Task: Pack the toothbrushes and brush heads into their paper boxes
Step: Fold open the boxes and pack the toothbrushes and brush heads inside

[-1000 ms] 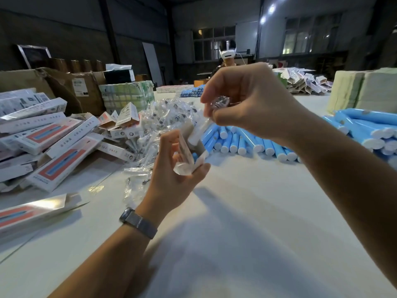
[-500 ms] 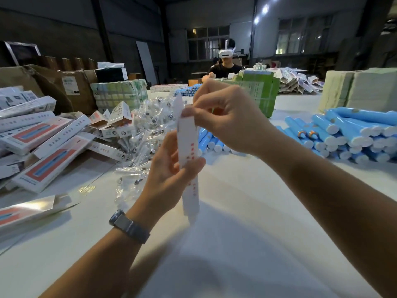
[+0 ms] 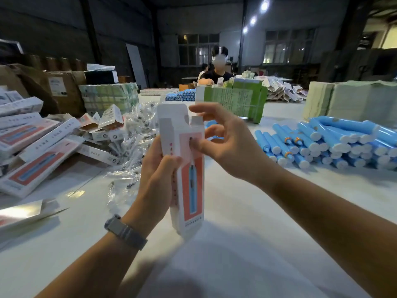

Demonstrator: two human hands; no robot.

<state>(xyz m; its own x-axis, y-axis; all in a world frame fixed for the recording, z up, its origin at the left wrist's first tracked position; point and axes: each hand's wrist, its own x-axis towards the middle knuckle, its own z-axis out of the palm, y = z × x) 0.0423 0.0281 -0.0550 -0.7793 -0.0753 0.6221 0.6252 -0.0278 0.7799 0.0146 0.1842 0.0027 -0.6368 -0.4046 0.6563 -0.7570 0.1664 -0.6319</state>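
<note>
Tall white paper box with a red panel and a printed blue toothbrush (image 3: pixel 189 175): held upright above the white table (image 3: pixel 236 244), centre of view, bottom end just over the tabletop. Top flaps stand up, so the top end is not closed. Cannot tell whether anything is inside.

Left hand (image 3: pixel 156 179): wrapped round the box's left edge at mid-height, thumb across the front face, fingers behind. Firm hold.

Right hand (image 3: pixel 225 143): at the box's upper right. Thumb tip presses the red panel near the top; the other fingers are spread and lightly curled, apart from the card, index reaching over toward the raised flaps. Not a closed grip.

Progress, judged: early to middle. This box is formed and open; loading and tucking the flaps look to be what remains for it.

Outward:
- 2 to 3 o'clock: large heap of blue cylindrical toothbrush handles with white end caps (image 3: pixel 335 143), unpacked.
- 11 o'clock, just behind the box: pile of brush heads in small clear plastic sleeves (image 3: pixel 133 134), also unpacked.
- 9 to 10 o'clock: stack of matching white-and-red paper boxes (image 3: pixel 34 147) lying flat; cannot tell which are filled.
- 8 o'clock: one flattened box blank with a shiny face (image 3: pixel 23 214) at the table edge.
- 12 o'clock, far: green printed cartons (image 3: pixel 234 100), and another person (image 3: pixel 217 72) seated behind them.

Much stock is loose on both sides, so most of the job seems left.
</note>
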